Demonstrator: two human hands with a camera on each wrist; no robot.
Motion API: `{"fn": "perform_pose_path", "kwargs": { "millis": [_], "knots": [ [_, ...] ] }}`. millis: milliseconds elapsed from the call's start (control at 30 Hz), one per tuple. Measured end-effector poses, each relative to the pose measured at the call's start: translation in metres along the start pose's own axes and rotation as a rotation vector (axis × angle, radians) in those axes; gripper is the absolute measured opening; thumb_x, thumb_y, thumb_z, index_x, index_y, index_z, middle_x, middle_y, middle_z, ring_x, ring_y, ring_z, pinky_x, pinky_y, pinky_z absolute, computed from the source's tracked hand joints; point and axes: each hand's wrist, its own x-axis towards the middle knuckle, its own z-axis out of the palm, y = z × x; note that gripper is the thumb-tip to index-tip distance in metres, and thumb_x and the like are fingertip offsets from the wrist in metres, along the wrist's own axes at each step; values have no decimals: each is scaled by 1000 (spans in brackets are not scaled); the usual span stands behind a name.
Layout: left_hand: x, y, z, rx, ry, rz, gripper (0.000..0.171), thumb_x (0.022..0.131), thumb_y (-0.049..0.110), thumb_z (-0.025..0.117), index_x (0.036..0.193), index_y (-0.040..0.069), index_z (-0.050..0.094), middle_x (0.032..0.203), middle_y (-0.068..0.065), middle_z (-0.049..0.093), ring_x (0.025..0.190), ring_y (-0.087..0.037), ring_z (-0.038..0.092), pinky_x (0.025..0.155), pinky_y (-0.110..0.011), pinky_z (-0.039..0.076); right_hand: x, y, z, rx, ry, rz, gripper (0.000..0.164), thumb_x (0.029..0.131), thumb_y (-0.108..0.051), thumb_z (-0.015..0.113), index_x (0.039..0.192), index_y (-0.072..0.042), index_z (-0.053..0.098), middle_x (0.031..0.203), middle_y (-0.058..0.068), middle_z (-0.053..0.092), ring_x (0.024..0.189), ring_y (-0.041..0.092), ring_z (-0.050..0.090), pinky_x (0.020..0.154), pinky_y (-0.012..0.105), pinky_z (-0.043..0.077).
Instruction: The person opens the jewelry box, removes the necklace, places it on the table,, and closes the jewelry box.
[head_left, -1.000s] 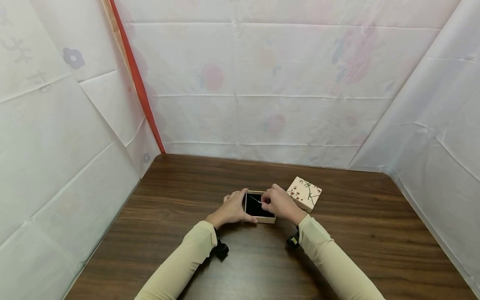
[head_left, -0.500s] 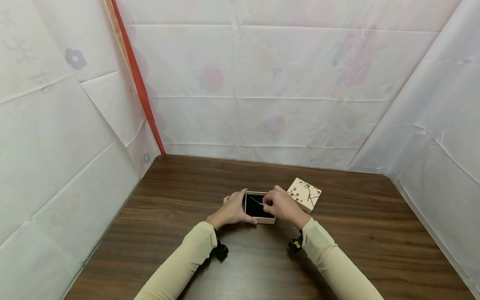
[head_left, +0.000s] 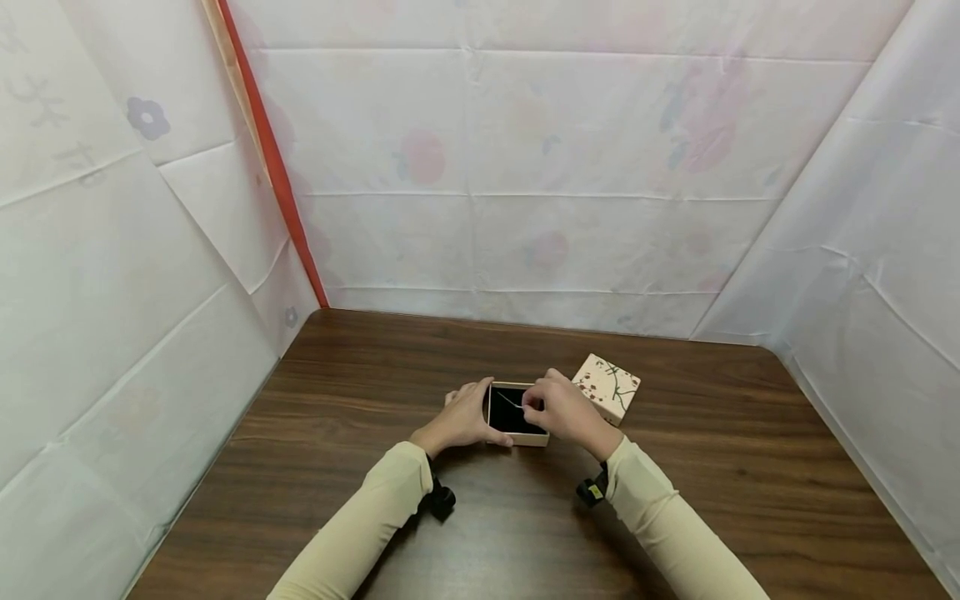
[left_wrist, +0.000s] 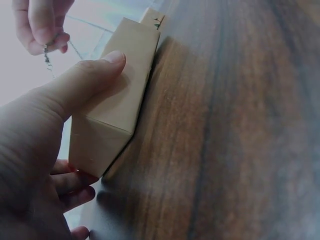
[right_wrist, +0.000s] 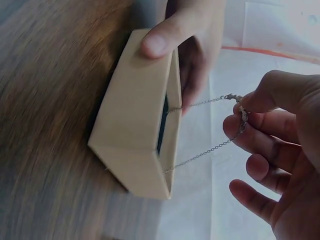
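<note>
My left hand [head_left: 465, 417] grips the left end of a small cream box [head_left: 528, 440] on the table, with the thumb on its near wall and fingers around the far side. A black pad lines the open box. Above it, my right hand [head_left: 567, 410] pinches a fine silver jewellery chain [right_wrist: 200, 158] at its ornate middle piece [right_wrist: 244, 116] between thumb and index finger. Two strands run taut from there down into the box [right_wrist: 132, 105]. Whether it is a necklace or a bracelet I cannot tell. Where the strands end is hidden inside.
A cream lid [head_left: 607, 385] with red blossoms and dark branches lies just right of the box, behind the right hand. The brown wooden table [head_left: 375, 350] is bounded by white printed sheets [head_left: 525, 183] at the back and sides.
The right hand and forearm have shifted slightly to the right, and a little more of the chain shows over the pad. The left hand, box and lid stay put.
</note>
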Motion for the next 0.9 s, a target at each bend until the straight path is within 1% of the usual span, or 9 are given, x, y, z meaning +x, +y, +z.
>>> {"fn": "perform_pose_path", "kwargs": {
  "millis": [167,333,467,700,767,900],
  "knots": [
    [0,0,0,-1,4,0,116,65,58,84,153,7,27,150,-15,43,140,-33,35,108,-55,25,2,-3,-1,33,6,6,11,88,-10,65,82,-12,75,75,-5,62,72,9,41,65,24,37],
    [1,0,2,-7,-3,-2,116,65,59,83,153,8,27,150,-15,43,140,-33,35,109,-55,24,1,3,4,46,-15,57,11,89,-11,65,86,-10,76,81,-2,67,73,9,43,65,24,38],
    [1,1,3,-8,-2,-1,117,65,60,83,154,9,26,150,-14,43,140,-32,34,110,-54,23,-1,7,6,62,-21,80,11,89,-11,64,88,-9,75,81,-3,67,73,9,44,64,24,39],
    [2,0,4,-11,4,5,118,65,58,83,154,8,24,150,-15,43,140,-33,35,110,-56,22,2,6,2,206,-13,138,11,90,-12,64,88,-6,74,78,-4,66,76,12,49,65,24,41],
    [3,0,4,-13,2,5,118,65,58,84,154,7,24,149,-15,44,139,-33,35,110,-55,22,5,6,0,227,-8,153,12,90,-12,65,89,-6,74,78,-4,66,76,12,49,65,24,41],
    [2,1,3,-17,-1,2,118,65,57,84,154,8,25,148,-15,46,139,-32,35,109,-54,23,9,5,-2,241,20,156,11,89,-12,65,88,-6,74,77,-2,65,73,11,47,65,24,41]
  ]
}}
